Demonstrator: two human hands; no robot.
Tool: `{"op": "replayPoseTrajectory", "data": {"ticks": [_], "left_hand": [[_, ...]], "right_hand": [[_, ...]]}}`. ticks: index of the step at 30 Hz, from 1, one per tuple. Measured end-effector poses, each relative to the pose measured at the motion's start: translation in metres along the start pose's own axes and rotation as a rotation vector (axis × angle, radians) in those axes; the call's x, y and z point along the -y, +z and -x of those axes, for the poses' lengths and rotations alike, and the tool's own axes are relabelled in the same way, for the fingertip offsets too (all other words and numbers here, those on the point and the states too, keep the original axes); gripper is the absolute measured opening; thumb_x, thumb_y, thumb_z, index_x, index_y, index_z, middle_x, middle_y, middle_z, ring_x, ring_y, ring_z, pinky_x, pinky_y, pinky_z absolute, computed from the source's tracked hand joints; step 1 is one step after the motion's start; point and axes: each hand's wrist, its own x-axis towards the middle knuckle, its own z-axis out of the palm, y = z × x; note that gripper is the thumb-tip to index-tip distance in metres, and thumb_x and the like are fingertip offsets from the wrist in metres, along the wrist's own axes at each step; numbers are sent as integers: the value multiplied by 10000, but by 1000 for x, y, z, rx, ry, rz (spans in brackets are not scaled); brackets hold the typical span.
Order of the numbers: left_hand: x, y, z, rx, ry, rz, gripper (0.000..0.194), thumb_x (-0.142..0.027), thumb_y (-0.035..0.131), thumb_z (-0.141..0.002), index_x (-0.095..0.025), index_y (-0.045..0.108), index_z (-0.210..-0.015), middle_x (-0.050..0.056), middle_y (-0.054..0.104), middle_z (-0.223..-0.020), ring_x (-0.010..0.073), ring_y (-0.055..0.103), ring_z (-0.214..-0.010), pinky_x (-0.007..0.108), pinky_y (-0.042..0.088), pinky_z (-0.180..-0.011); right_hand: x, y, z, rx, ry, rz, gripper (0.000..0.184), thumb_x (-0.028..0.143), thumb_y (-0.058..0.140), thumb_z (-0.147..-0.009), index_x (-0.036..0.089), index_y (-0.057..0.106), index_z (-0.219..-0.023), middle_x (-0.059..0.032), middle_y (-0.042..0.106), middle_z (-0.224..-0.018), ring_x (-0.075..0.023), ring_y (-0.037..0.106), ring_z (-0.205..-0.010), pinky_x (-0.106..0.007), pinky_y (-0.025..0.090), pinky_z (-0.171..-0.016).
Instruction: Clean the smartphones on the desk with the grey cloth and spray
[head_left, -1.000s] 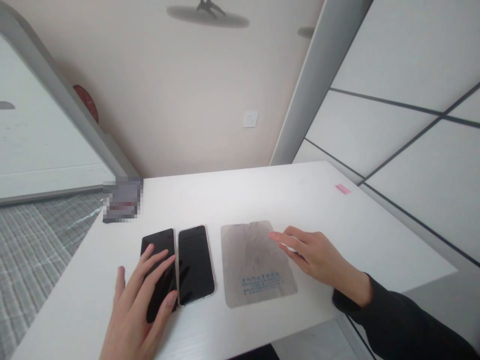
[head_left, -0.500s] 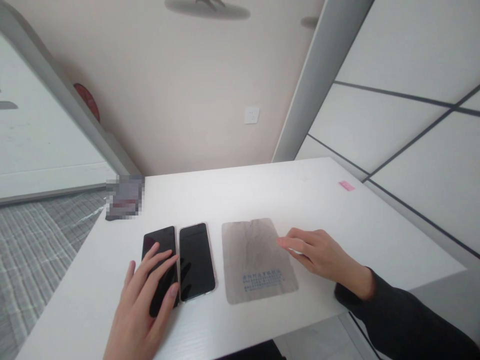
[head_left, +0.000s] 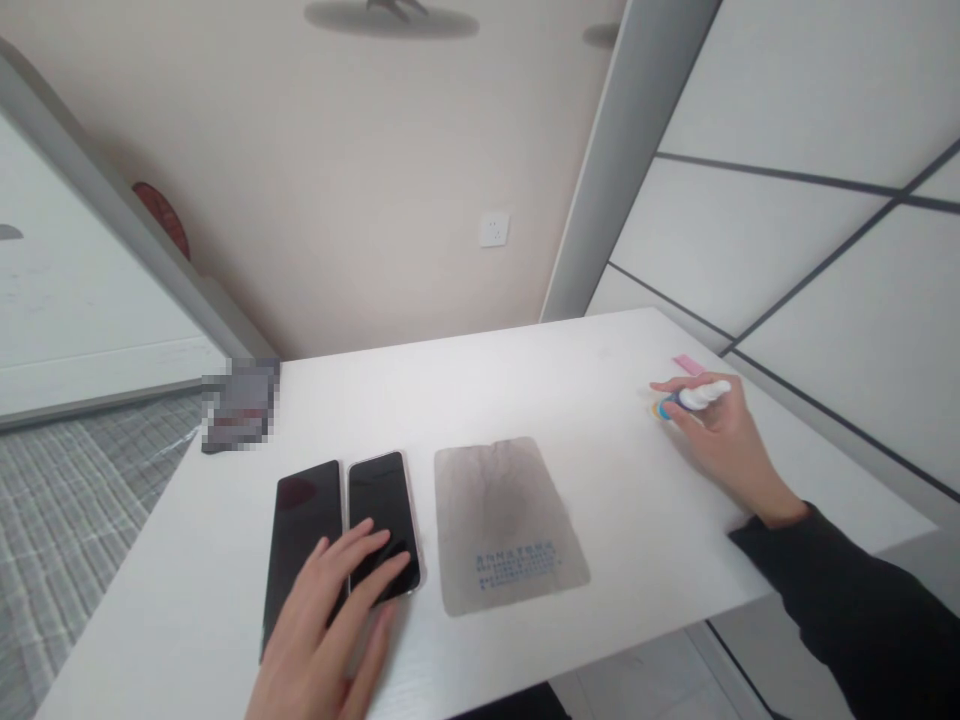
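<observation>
The small bottle (head_left: 701, 397) is in my right hand (head_left: 731, 440), over at the right-hand part of the bench (head_left: 600, 380), lying tilted with its white end to the right and its blue-and-yellow end to the left. My right fingers are closed on it, thumb on the near side and forefinger along the far side; whether the coloured end touches the bench I cannot tell. To hold it well, I would set the thumb and forefinger squarely opposite each other on the body, squeeze only enough to stop it rolling, and have the grip settled before any weight comes on it. The pink slip (head_left: 684, 363) lies just beyond that hand, so the knuckles want a little clearance from it. Nearer the middle, well apart from the bottle, the grey cloth (head_left: 510, 500) lies flat, blue print toward me. Left of it is the phone in the clear case (head_left: 379, 490), with my left hand (head_left: 322, 640) over its lower part, fingers spread apart and gripping nothing; if they bear on the glass, a light touch is enough. The dark phone (head_left: 300, 520) lies just beside it on the left, partly under that hand, so the palm should not push it askew.
</observation>
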Motion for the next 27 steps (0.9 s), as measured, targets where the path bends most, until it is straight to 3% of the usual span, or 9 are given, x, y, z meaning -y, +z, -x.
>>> {"op": "replayPoseTrajectory", "data": {"ticks": [4,7,10,13,15,17,21,24,27], "left_hand": [[-24,14,-13,3,146,46,362,-98,515,-996,-210,642,-1317,78,613,-1407,202,414,-1499,384,190,-1323],[-25,13,-14,10,211,10,381,-91,523,-990,-226,650,-1323,60,645,-1390,201,455,-1469,377,210,-1313],[-12,0,-4,24,103,-81,398,-127,520,-1000,-223,610,-1376,75,608,-1431,210,492,-1432,379,239,-1304],[7,-11,15,24,-166,-204,481,-274,508,-1031,-206,482,-1506,155,491,-1540,325,511,-1399,544,407,-1214],[18,-12,26,43,-293,-241,542,-404,502,-1034,-237,429,-1545,189,426,-1581,422,506,-1384,679,503,-1083],[24,-12,35,77,-352,-232,552,-460,498,-1028,-285,417,-1546,186,401,-1597,460,505,-1383,733,538,-1011],[24,-15,47,115,-401,-181,514,-383,454,-1040,-358,400,-1550,144,358,-1645,417,519,-1411,722,532,-1048],[23,-18,56,79,-463,-222,575,-403,437,-1047,-323,321,-1604,168,343,-1671,422,508,-1430,724,510,-1074],[29,-18,64,-6,-547,-278,758,-561,507,-1018,-236,225,-1642,198,540,-1511,421,563,-1356,700,525,-1069]], "right_hand": [[-16,3,2,23,124,-73,540,548,663,-938,290,396,-1330,-96,731,-1124,-260,746,-944,-493,647,-819],[-11,1,6,-5,163,-76,685,599,743,-856,291,419,-1375,-115,710,-1246,-287,738,-1066,-541,628,-926],[12,-8,23,-184,175,-22,738,593,804,-807,315,460,-1398,-131,582,-1463,-380,591,-1350,-679,456,-1142],[52,-13,47,-315,146,80,451,477,705,-942,363,551,-1351,-97,580,-1416,-408,536,-1379,-721,375,-1195],[81,-6,60,-182,74,158,219,439,647,-985,373,658,-1193,-70,686,-1195,-394,660,-1170,-692,495,-1085],[107,10,64,63,-52,138,108,401,629,-1001,361,722,-1038,-26,744,-1021,-327,729,-969,-574,604,-937],[136,60,52,437,-353,65,213,278,529,-1067,307,734,-1118,-24,771,-1114,-229,736,-1017,-411,618,-905],[134,93,40,455,-296,139,342,450,565,-1045,251,673,-1302,-107,710,-1315,-307,668,-1216,-529,566,-1047],[125,114,32,482,-108,63,587,645,674,-909,206,664,-1298,-186,601,-1476,-421,522,-1396,-699,411,-1164]]}}
